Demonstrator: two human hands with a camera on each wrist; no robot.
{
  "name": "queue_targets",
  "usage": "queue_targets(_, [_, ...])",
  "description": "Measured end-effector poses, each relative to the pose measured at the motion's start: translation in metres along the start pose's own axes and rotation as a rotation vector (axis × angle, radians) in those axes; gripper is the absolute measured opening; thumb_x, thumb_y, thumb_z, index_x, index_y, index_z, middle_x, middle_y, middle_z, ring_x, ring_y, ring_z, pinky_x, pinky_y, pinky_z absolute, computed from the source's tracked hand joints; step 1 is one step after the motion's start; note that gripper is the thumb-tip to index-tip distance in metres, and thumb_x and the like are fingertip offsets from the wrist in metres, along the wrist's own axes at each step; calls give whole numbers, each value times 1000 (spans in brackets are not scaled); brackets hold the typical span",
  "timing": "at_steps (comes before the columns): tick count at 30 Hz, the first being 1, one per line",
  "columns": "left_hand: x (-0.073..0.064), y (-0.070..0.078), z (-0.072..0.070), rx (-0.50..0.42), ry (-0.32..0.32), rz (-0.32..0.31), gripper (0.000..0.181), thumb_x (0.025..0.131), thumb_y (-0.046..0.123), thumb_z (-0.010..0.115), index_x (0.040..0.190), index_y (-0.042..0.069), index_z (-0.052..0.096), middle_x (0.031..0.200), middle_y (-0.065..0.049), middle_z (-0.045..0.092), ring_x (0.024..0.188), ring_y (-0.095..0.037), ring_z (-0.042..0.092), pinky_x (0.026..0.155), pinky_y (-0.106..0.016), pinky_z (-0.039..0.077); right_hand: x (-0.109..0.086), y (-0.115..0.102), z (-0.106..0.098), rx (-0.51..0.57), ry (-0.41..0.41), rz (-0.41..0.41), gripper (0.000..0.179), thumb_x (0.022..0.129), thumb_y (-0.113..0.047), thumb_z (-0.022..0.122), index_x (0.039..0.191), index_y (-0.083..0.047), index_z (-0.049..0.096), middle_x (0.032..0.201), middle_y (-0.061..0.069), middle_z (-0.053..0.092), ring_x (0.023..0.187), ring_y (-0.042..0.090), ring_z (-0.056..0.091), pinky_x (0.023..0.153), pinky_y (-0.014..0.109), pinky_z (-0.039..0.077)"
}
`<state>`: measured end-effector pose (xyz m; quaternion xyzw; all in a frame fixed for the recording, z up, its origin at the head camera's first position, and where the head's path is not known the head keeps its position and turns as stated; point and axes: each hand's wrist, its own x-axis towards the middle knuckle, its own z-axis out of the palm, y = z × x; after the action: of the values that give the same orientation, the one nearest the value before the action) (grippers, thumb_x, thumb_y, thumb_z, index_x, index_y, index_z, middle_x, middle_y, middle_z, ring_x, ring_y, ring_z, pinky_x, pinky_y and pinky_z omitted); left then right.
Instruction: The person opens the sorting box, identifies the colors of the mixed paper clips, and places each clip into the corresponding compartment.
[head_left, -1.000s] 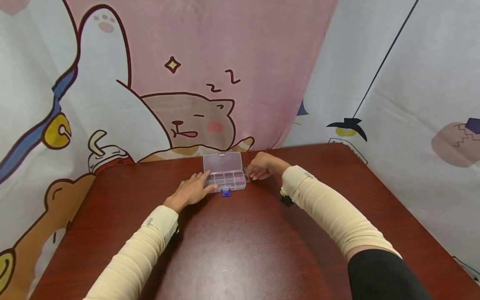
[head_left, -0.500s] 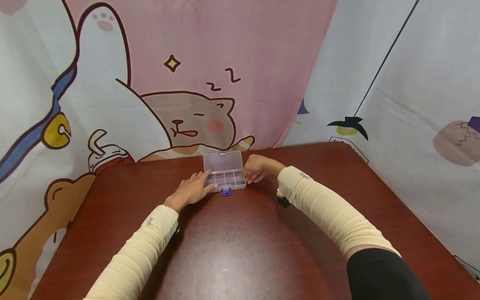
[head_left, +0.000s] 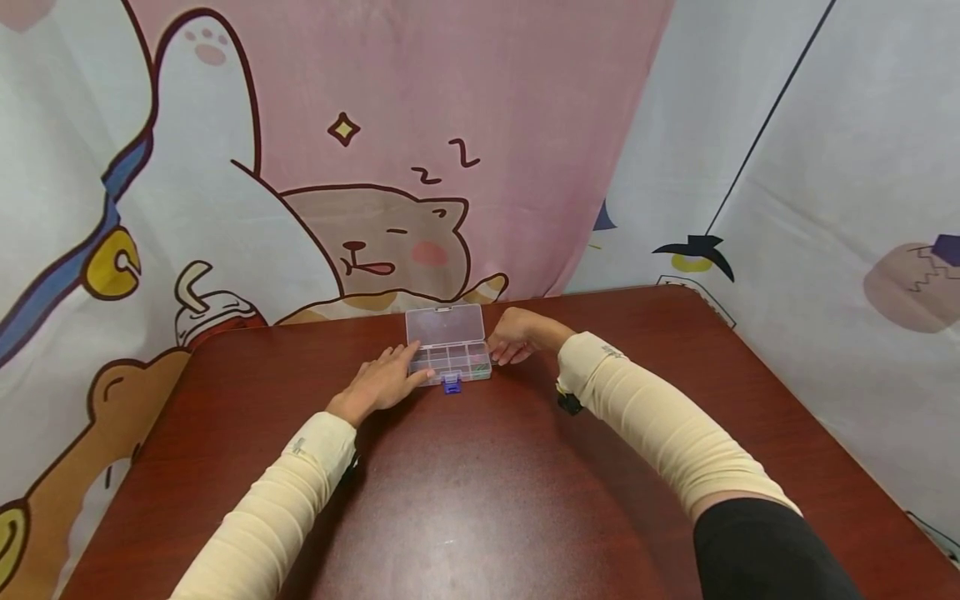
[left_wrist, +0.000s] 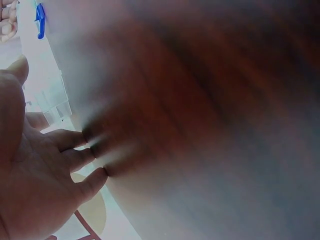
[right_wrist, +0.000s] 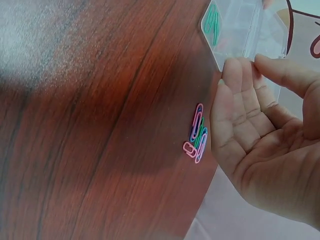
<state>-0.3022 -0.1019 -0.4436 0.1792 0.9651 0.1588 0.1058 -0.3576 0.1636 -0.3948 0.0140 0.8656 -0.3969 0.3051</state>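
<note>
A clear compartment box stands near the table's far side, its lid raised behind it and its blue latch in front. My left hand rests at its left end with fingers spread, thumb along the front; in the left wrist view several fingertips touch the table. Beside the right end is my right hand, its fingers loosely bent, fingertips right at the rim, nothing seen in them. Green paper clips lie in the front right compartment. Loose pink, green and blue paper clips lie on the table below this hand.
The dark red wooden table reaches back to a pink curtain printed with cartoon animals, close behind the box. A white printed curtain hangs along the right side.
My right hand moved left over the box's right end, then drew back slightly right, and the green paper clips in the front right compartment came into sight. My left hand stayed in place.
</note>
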Motion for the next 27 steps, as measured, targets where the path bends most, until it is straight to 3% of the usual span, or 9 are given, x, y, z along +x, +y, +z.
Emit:
queue_targets(10, [0, 1, 0, -2, 12, 9, 75, 99, 57, 40, 156, 12, 20, 157, -23, 26, 145, -43, 21, 111, -66, 19, 2, 3, -8, 25, 31, 18, 22, 87, -15, 69, 102, 2, 73, 78, 8, 73, 68, 17, 70, 74, 38, 58])
queue_targets(22, [0, 0, 2, -4, 18, 6, 76, 99, 58, 40, 156, 13, 21, 156, -23, 27, 145, -43, 22, 110, -66, 20, 6, 22, -35, 90, 135, 29, 29, 90, -17, 66, 111, 2, 71, 84, 9, 74, 70, 17, 71, 68, 34, 58])
queue_targets(27, [0, 0, 2, 3, 18, 6, 76, 99, 58, 40, 156, 13, 20, 157, -23, 26, 145, -43, 22, 110, -66, 20, 5, 35, -45, 134, 153, 59, 27, 90, -16, 65, 110, 2, 69, 78, 6, 73, 65, 15, 70, 66, 33, 57])
